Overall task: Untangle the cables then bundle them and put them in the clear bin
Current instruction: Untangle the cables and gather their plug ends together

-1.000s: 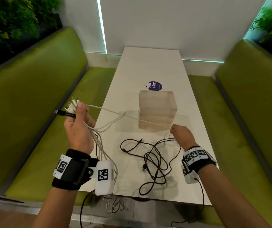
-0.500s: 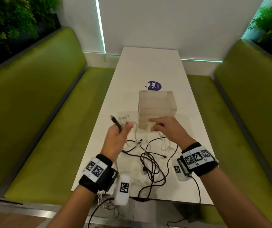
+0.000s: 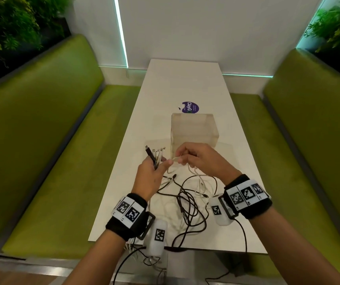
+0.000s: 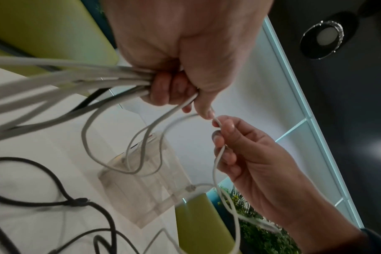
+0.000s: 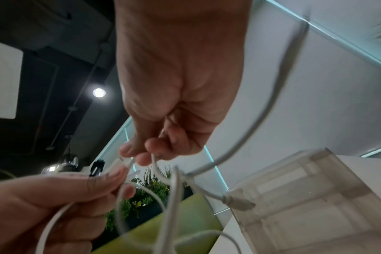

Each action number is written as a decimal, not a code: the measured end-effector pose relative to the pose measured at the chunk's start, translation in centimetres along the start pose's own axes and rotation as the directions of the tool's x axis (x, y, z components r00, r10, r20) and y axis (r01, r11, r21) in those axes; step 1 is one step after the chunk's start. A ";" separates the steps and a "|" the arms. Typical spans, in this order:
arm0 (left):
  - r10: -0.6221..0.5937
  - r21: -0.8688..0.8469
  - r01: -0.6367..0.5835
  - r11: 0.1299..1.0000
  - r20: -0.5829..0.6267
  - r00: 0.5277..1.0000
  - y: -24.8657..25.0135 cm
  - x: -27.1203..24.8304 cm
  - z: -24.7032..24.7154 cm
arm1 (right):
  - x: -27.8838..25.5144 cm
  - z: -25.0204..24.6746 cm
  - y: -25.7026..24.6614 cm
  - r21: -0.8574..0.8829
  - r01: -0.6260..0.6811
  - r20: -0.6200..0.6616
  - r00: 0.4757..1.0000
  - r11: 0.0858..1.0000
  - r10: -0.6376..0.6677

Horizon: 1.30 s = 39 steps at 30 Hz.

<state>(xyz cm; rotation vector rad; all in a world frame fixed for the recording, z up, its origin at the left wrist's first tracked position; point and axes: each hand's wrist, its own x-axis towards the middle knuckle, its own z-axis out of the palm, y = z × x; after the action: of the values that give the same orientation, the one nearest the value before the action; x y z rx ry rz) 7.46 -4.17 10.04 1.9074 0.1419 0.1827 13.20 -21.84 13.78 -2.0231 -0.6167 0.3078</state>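
My left hand (image 3: 151, 174) grips a bunch of cable ends (image 3: 155, 154), one black and several white, their plugs fanning out above the fist. In the left wrist view the white cables (image 4: 76, 80) run out of that fist (image 4: 174, 82). My right hand (image 3: 195, 159) pinches a white cable (image 3: 173, 160) beside the left thumb; its thumb and fingers (image 5: 141, 154) close on the cord (image 5: 157, 168). The clear bin (image 3: 194, 130) stands just beyond both hands. A tangle of black cable (image 3: 187, 206) and white cable (image 3: 201, 182) lies on the white table (image 3: 183, 83) below the hands.
A purple round sticker (image 3: 189, 107) lies on the table behind the bin. Green bench seats (image 3: 41, 145) flank the table on both sides. Some cables hang over the table's near edge (image 3: 150, 258). A white wall closes the far end.
My left hand swung in from the far left with its bunch of cable ends to the table's middle. My right hand rose off the table to meet it and took a white cable.
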 end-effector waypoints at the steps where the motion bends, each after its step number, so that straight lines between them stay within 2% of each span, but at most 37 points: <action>1: 0.007 0.000 -0.007 1.000 0.026 1.000 0.1 0.1 -0.1 | 0.0 -0.1 -0.1 0.008 0.002 0.007 1.000 1.000 -0.002; 3: 0.031 -0.019 -0.029 0.999 0.123 0.992 0.3 -0.2 -0.2 | 0.0 -0.1 -0.1 0.042 0.011 0.001 1.000 0.999 -0.011; 5: 0.037 -0.038 -0.031 0.999 0.165 0.986 0.5 -0.5 -0.1 | 0.0 -0.1 0.0 0.073 0.005 0.026 1.000 0.997 -0.007; 6: 0.032 -0.056 -0.023 0.998 0.150 0.988 0.6 -0.6 -0.2 | 0.0 0.0 0.4 0.033 -0.005 0.056 0.998 0.999 0.003; 8: 0.013 -0.097 -0.004 0.995 0.094 0.995 0.8 -0.7 -0.3 | 0.3 0.3 1.6 -0.203 -0.025 0.129 0.990 0.979 0.052; 10: 0.005 -0.126 0.000 0.992 0.040 0.999 1.2 -0.8 -0.6 | 0.6 0.5 3.4 -0.435 -0.029 0.182 0.976 0.900 0.120; 11: -0.002 -0.141 0.004 0.990 0.012 1.000 1.4 -0.8 -0.9 | 0.7 0.5 4.4 -0.493 -0.047 0.189 0.969 0.869 0.160; 15: -0.039 -0.202 0.016 0.979 -0.109 0.993 1.4 -0.4 -2.5 | 0.2 -0.2 7.8 -0.570 -0.197 0.065 0.957 0.797 0.283; 18: -0.043 -0.186 0.021 0.982 -0.116 0.992 0.9 0.1 -3.8 | -0.7 -0.9 8.6 -0.428 -0.289 -0.028 0.951 0.856 0.307; 22: -0.039 -0.122 0.051 0.991 0.098 0.994 0.9 -0.5 -4.0 | -1.7 -0.6 5.2 -0.159 -0.221 -0.099 0.973 0.962 0.208; 24: -0.057 -0.076 0.072 0.995 0.180 0.982 1.1 -1.0 -3.6 | -2.3 -0.2 2.6 -0.022 -0.185 -0.045 0.982 0.982 0.184; 26: -0.055 -0.048 0.069 0.996 0.246 0.968 1.2 -1.2 -3.3 | -2.7 0.3 0.6 0.072 -0.158 0.077 0.985 0.985 0.152; 29: -0.045 -0.027 0.057 0.998 0.336 0.941 1.5 -1.6 -2.9 | -3.5 1.1 -0.8 0.084 -0.154 0.233 0.964 0.985 0.130; 32: -0.039 -0.004 0.045 0.999 0.416 0.908 1.7 -1.9 -2.7 | -3.8 2.0 -1.3 0.144 -0.181 0.316 0.940 0.973 0.128; 36: -0.021 -0.029 0.039 0.999 0.465 0.885 2.0 -2.3 -2.6 | -3.8 3.1 -1.1 0.272 -0.226 0.180 0.967 0.935 0.182; 39: 0.010 -0.108 0.040 0.993 0.423 0.906 2.2 -2.5 -2.9 | -4.1 3.6 -0.5 0.227 -0.245 0.198 0.959 0.943 0.202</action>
<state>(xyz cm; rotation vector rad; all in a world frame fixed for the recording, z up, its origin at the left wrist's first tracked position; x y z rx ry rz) 4.47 -2.68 12.96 1.7869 -0.1457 -0.2325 7.96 -21.20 12.28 -1.8347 -0.4271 0.6708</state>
